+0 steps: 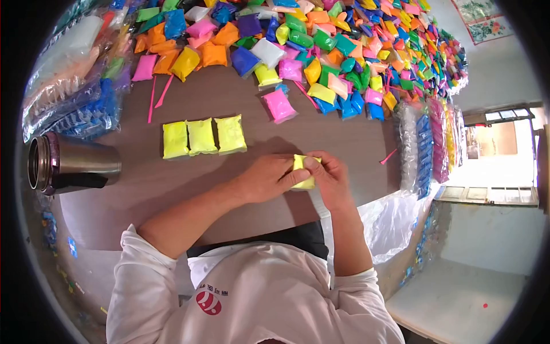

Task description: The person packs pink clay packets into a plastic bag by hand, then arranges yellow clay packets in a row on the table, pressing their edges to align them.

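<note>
A small yellow packet (303, 172) is held between both hands above the brown table (246, 212), near its front edge. My left hand (272, 176) grips the packet's left side, its thumb across the front. On the right side, my right hand (329, 175) has its thumb on the upper face and its fingers behind. Both hands are closed on this one packet. To the left of the hands, three yellow packets (201, 137) lie side by side in a row. One pink packet (279, 105) lies alone farther back.
A large heap of colourful packets (344, 46) covers the table's back. At left stands a metal flask (86, 165) beside bagged packets (103, 109). More bundles (424, 149) line the right edge. Thin pink strips (164, 92) lie near the heap.
</note>
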`<state>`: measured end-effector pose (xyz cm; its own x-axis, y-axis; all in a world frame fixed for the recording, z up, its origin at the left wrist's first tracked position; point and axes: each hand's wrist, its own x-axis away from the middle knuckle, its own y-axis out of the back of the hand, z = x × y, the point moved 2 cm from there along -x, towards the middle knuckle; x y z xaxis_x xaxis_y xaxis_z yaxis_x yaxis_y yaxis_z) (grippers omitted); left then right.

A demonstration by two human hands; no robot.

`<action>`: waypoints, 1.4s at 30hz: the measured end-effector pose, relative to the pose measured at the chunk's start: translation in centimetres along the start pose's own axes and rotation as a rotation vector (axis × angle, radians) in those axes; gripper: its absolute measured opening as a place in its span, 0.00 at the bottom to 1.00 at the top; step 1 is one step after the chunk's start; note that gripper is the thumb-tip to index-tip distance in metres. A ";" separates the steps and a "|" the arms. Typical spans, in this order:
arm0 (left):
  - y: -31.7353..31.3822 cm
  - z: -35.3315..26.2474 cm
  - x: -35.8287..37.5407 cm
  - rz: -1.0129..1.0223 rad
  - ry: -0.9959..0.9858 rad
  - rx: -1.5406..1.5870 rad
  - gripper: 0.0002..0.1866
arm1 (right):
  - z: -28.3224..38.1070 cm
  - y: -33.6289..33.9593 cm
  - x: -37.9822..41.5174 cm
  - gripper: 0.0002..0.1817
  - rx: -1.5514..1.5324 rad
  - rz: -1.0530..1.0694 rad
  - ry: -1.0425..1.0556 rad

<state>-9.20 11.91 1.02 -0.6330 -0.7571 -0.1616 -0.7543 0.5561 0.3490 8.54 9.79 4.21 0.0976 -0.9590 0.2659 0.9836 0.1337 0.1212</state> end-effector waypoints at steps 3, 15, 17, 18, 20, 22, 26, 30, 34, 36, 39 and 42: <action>0.5 -0.2 -0.1 0.012 0.047 0.072 0.28 | -0.8 -0.3 -0.1 0.17 -0.057 -0.052 0.040; -0.2 0.5 0.0 -0.143 0.012 0.037 0.24 | 1.7 0.9 -3.4 0.13 -0.017 -0.065 -0.031; -0.6 0.2 0.2 -0.111 -0.047 -0.016 0.22 | 2.6 -0.4 -5.0 0.13 -0.003 -0.080 0.033; -0.9 0.1 0.3 -0.095 -0.078 -0.041 0.22 | 3.6 -0.6 -5.6 0.13 0.023 -0.055 0.032; -1.3 0.1 0.5 -0.099 -0.179 -0.094 0.21 | 4.3 -0.9 -7.2 0.12 0.102 -0.002 0.026; -1.9 0.2 0.7 -0.107 -0.257 -0.178 0.19 | 4.0 -1.3 -8.7 0.12 0.201 0.054 0.017; -2.7 -0.2 1.2 0.008 -0.232 -0.318 0.18 | 1.9 -4.6 -8.2 0.11 0.156 0.192 -0.079; -3.3 -0.1 1.6 0.012 -0.218 -0.343 0.20 | 1.4 -5.5 -8.8 0.10 0.184 0.074 0.019; -3.4 -0.4 1.8 -0.016 -0.218 -0.382 0.19 | 1.9 -4.5 -10.4 0.10 0.305 0.045 0.111; -3.0 -0.5 1.7 -0.030 -0.254 -0.386 0.17 | 2.1 -4.5 -10.2 0.10 0.249 0.089 0.025; -2.6 -1.0 1.6 0.084 -0.180 -0.390 0.19 | 1.8 -4.8 -9.2 0.10 0.233 0.132 -0.020; -3.1 -0.4 1.7 0.020 -0.191 -0.368 0.18 | 1.8 -5.4 -9.4 0.10 0.309 0.102 0.061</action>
<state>-7.82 8.75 0.06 -0.6940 -0.6511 -0.3074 -0.6507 0.3844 0.6548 1.99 18.55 2.78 0.2114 -0.9487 0.2353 0.8767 0.2904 0.3834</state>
